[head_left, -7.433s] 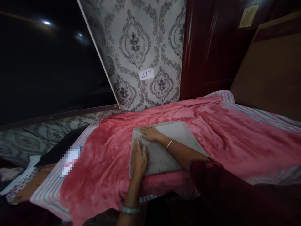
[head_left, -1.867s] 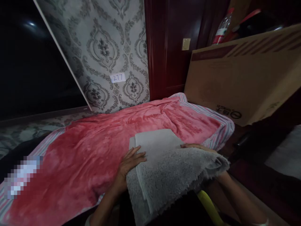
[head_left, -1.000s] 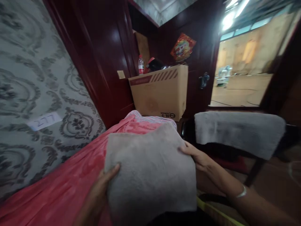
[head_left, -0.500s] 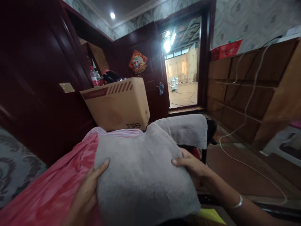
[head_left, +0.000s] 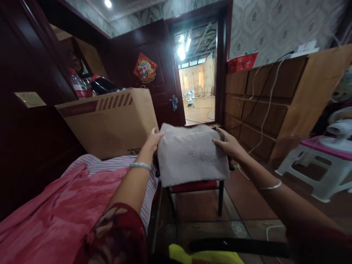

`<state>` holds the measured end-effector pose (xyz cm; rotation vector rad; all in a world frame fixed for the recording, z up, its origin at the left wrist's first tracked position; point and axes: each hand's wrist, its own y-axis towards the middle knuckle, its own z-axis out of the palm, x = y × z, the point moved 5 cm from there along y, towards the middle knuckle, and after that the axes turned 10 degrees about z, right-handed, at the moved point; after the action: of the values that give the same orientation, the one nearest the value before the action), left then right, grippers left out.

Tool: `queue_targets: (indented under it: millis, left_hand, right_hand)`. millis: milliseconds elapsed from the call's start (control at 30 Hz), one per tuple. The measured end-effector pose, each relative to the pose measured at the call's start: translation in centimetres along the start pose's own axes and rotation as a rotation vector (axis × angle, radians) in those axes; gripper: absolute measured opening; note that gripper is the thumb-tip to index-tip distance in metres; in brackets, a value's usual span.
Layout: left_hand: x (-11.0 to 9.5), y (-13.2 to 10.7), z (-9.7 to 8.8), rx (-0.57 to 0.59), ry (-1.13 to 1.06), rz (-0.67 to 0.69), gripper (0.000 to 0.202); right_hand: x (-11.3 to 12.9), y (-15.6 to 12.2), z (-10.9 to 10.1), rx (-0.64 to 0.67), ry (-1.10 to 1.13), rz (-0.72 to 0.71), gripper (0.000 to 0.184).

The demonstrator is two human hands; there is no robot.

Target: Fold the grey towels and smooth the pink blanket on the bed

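A folded grey fluffy towel [head_left: 192,154] lies over the back of a chair with a red seat [head_left: 192,186], held out in front of me at both top corners. My left hand [head_left: 152,141] grips its left edge, fingers curled round the cloth. My right hand [head_left: 227,143] presses on its right top corner with fingers bent over it. The chair stands just past the foot of the bed, which is covered by a pink blanket [head_left: 55,223].
A large cardboard box [head_left: 110,121] with bottles behind it sits at the bed's end. An open doorway [head_left: 198,91] lies straight ahead. Wooden drawers [head_left: 255,99] with cables line the right wall. A white plastic stool [head_left: 316,165] stands at the right. Something yellow [head_left: 198,255] lies low in front.
I turned from the bed toward the door, carried the folded towel off the blanket and reached forward; it now rests on the towel-draped chair back, both arms stretched out.
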<state>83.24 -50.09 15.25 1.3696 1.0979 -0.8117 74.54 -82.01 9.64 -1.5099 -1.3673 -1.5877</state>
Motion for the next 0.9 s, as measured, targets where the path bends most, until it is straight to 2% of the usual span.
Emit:
queue_targets:
  millis: [100, 233, 400, 500, 633, 733, 800, 833, 900]
  left_hand:
    - [3.0, -0.1, 1.0, 0.046, 0.081, 0.029, 0.043]
    - [4.0, 0.2, 0.9, 0.075, 0.192, 0.123, 0.033]
    - [3.7, 0.5, 0.8, 0.050, 0.342, 0.238, 0.030]
    - [3.6, 0.4, 1.0, 0.039, 0.421, 0.289, 0.030]
    - [3.5, 0.2, 1.2, 0.066, 0.520, 0.292, 0.026]
    - [3.0, -0.7, 0.7, 0.026, 0.597, 0.279, 0.034]
    - [2.0, -2.0, 0.5, -0.021, 0.690, 0.364, 0.038]
    - [1.3, -2.9, 0.6, -0.028, 0.751, 0.448, 0.039]
    - [0.0, -4.9, 1.3, 0.033, 0.876, 0.662, 0.045]
  right_hand:
    - [-2.4, 0.7, 0.1, -0.010, -0.104, -0.059, 0.057]
    - [-2.5, 0.8, 0.1, 0.049, -0.139, -0.119, 0.054]
    - [-0.8, 1.8, -0.3, -0.011, -0.228, -0.207, 0.047]
    - [-1.0, 2.0, -0.5, -0.066, -0.390, -0.216, 0.043]
    - [-1.1, 0.8, -0.6, -0.161, -0.671, -0.273, 0.040]
    - [0.4, -0.9, -0.1, -0.256, -0.769, -0.403, 0.039]
    - [1.9, -1.9, 1.0, -0.268, -0.790, -0.526, 0.039]
    - [2.6, -2.3, 1.7, -0.256, -0.797, -0.582, 0.040]
    - [3.6, -2.8, 3.1, -0.209, -0.816, -0.662, 0.043]
